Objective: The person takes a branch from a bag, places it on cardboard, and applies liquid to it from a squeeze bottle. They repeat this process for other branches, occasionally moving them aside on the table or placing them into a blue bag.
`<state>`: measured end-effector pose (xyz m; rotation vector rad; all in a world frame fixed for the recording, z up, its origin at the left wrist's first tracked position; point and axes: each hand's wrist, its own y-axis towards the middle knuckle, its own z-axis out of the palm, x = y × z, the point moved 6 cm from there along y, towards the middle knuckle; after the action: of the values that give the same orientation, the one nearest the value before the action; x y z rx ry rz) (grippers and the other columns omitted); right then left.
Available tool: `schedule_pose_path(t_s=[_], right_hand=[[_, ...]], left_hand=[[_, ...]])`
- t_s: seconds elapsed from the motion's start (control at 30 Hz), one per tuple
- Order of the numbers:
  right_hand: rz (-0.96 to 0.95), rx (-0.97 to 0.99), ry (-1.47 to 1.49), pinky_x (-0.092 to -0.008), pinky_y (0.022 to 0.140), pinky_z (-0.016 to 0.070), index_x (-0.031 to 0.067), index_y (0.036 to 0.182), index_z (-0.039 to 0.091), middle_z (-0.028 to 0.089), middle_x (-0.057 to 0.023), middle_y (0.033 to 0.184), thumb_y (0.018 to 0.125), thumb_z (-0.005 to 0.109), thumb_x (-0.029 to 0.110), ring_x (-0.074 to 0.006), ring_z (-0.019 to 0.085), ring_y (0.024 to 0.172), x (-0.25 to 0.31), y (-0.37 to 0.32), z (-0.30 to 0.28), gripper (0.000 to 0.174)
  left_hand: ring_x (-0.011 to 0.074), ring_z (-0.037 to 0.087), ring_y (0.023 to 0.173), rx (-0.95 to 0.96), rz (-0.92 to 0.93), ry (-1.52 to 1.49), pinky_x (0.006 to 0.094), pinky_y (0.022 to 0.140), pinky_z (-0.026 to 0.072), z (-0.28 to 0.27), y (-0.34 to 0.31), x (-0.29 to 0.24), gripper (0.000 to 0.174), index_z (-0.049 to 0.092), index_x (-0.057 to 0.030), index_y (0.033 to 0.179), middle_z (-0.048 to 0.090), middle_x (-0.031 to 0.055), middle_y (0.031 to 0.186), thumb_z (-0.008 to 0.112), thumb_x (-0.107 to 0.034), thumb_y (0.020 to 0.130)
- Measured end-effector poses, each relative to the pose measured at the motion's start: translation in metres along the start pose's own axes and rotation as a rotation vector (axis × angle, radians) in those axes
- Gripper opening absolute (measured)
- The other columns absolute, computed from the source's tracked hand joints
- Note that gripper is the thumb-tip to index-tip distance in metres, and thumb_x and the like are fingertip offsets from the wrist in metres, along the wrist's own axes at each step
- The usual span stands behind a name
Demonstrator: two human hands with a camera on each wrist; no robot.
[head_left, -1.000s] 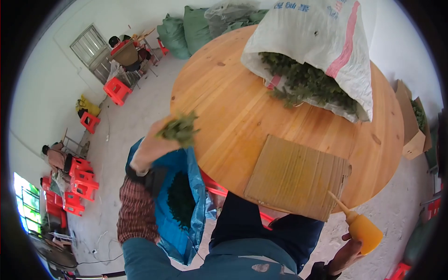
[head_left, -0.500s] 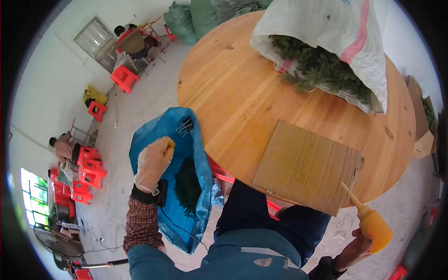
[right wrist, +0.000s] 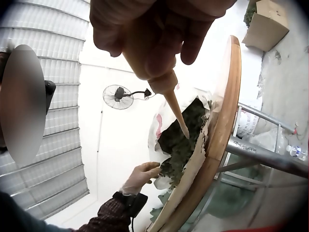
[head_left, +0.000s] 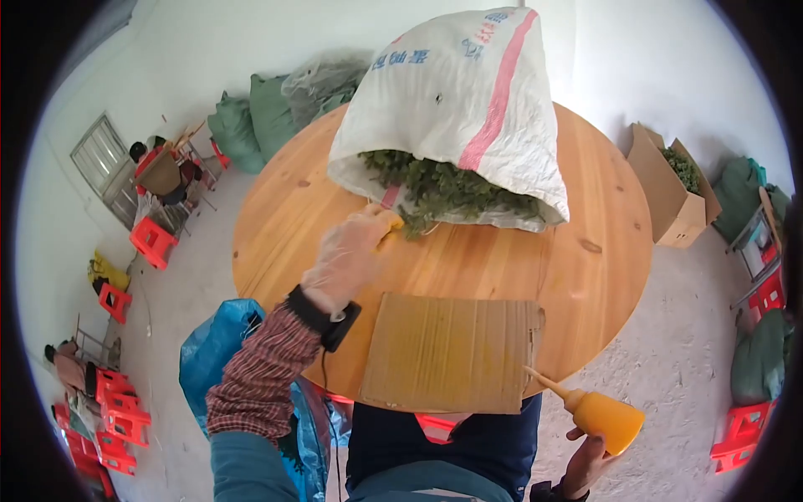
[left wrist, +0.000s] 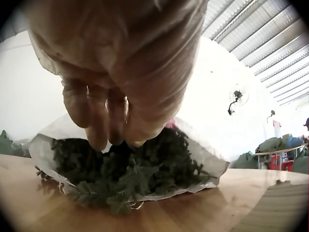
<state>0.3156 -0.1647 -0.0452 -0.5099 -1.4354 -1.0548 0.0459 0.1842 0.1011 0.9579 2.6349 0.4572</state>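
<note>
My left hand (head_left: 347,255), in a clear glove with yellow fingertips, reaches over the table to the mouth of a white woven sack (head_left: 443,100). Dark green artificial-looking sprigs (head_left: 452,188) spill from that mouth, and the fingertips come right at their near edge. In the left wrist view the fingers (left wrist: 96,121) hang down loosely in front of the greenery, with nothing seen between them. Low on the right, my bare right hand (head_left: 588,464) grips a yellow squeeze bottle (head_left: 611,421). Its long nozzle (right wrist: 176,113) points toward the cardboard sheet (head_left: 452,351) at the table's near edge.
The round wooden table (head_left: 284,201) bears the sack and cardboard. A blue bag (head_left: 205,356) stands at its left, partly behind my arm. An open carton (head_left: 665,188) with greenery is at the right. Red stools (head_left: 153,243) and seated people are farther left.
My left hand let its green sprig go over the blue bag, then moved up and right to the sack. The view has turned right. The right hand still holds the bottle.
</note>
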Motion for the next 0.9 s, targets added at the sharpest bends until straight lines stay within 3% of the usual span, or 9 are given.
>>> schedule_pose_path(t_s=[0.1,0.13,0.2,0.23,0.33,0.43,0.57,0.73,0.9], right_hand=[[0.014,-0.048,-0.037,-0.0259,0.052,0.0503,-0.0014,0.134,0.042,0.062,-0.0165,0.110,0.088,0.069,0.054,-0.0216,0.065,0.075,0.007,-0.003,-0.004,0.077],[0.042,-0.007,-0.075,-0.0316,0.061,0.0496,-0.0006,0.131,0.042,0.063,-0.0177,0.104,0.089,0.066,0.055,-0.0230,0.063,0.074,0.007,-0.003,-0.003,0.074],[0.103,0.079,-0.153,-0.0430,0.079,0.0482,0.0009,0.126,0.042,0.064,-0.0200,0.091,0.092,0.061,0.057,-0.0258,0.061,0.071,0.006,-0.005,0.000,0.068],[0.101,0.078,-0.153,-0.0430,0.079,0.0482,0.0009,0.126,0.042,0.064,-0.0200,0.091,0.092,0.061,0.057,-0.0258,0.061,0.071,0.002,-0.006,0.000,0.068],[0.128,-0.052,0.152,-0.0267,0.052,0.0522,-0.0007,0.137,0.039,0.061,-0.0170,0.113,0.087,0.069,0.054,-0.0225,0.065,0.075,-0.019,-0.008,0.001,0.080],[0.155,-0.028,0.201,-0.0259,0.054,0.0515,-0.0003,0.137,0.041,0.062,-0.0170,0.113,0.089,0.068,0.053,-0.0213,0.065,0.075,-0.023,-0.011,0.010,0.076],[0.265,0.098,0.340,-0.0254,0.059,0.0504,0.0010,0.135,0.045,0.063,-0.0163,0.114,0.092,0.065,0.049,-0.0187,0.063,0.075,-0.013,-0.011,0.041,0.068],[0.405,0.275,0.602,-0.0261,0.066,0.0484,0.0031,0.131,0.051,0.065,-0.0133,0.114,0.098,0.060,0.043,-0.0152,0.060,0.074,-0.014,-0.014,0.084,0.053],[0.482,0.267,0.736,-0.0280,0.068,0.0486,0.0043,0.130,0.052,0.065,-0.0111,0.114,0.100,0.058,0.041,-0.0148,0.058,0.075,-0.012,-0.016,0.120,0.048]], left_hand=[[0.0334,0.064,0.097,-0.199,0.022,-0.020,0.0441,0.079,0.0506,0.039,0.027,0.009,0.021,0.067,-0.0111,0.107,0.066,0.0116,0.105,0.064,-0.021,0.088],[0.0333,0.064,0.097,-0.294,0.024,-0.031,0.0443,0.080,0.0504,0.044,0.032,0.011,0.021,0.067,-0.0112,0.106,0.066,0.0119,0.105,0.065,-0.022,0.088],[0.0328,0.064,0.097,-0.230,0.009,-0.042,0.0443,0.080,0.0506,0.055,0.041,0.015,0.022,0.067,-0.0105,0.106,0.066,0.0121,0.104,0.065,-0.023,0.088],[0.0323,0.065,0.096,-0.164,-0.008,-0.053,0.0442,0.080,0.0508,0.061,0.046,0.017,0.023,0.067,-0.0098,0.105,0.066,0.0124,0.104,0.066,-0.024,0.087],[0.0306,0.066,0.095,-0.078,-0.048,-0.103,0.0428,0.080,0.0513,0.060,0.050,0.021,0.023,0.066,-0.0081,0.104,0.067,0.0127,0.102,0.067,-0.023,0.087],[0.0283,0.067,0.092,-0.027,-0.109,-0.182,0.0401,0.079,0.0518,0.045,0.035,0.025,0.022,0.065,-0.0060,0.104,0.068,0.0127,0.100,0.067,-0.021,0.088],[0.0257,0.068,0.082,-0.142,-0.114,-0.396,0.0365,0.073,0.0522,0.004,-0.009,0.019,0.020,0.064,-0.0039,0.102,0.069,0.0115,0.089,0.068,-0.017,0.087],[0.0241,0.067,0.070,-0.112,-0.230,-0.416,0.0341,0.066,0.0519,0.006,-0.081,0.012,0.017,0.064,-0.0043,0.100,0.069,0.0098,0.081,0.068,-0.014,0.087],[0.0257,0.068,0.071,0.037,-0.377,-0.306,0.0341,0.066,0.0526,0.025,-0.132,0.008,0.017,0.065,-0.0049,0.101,0.071,0.0112,0.085,0.070,-0.013,0.087]])
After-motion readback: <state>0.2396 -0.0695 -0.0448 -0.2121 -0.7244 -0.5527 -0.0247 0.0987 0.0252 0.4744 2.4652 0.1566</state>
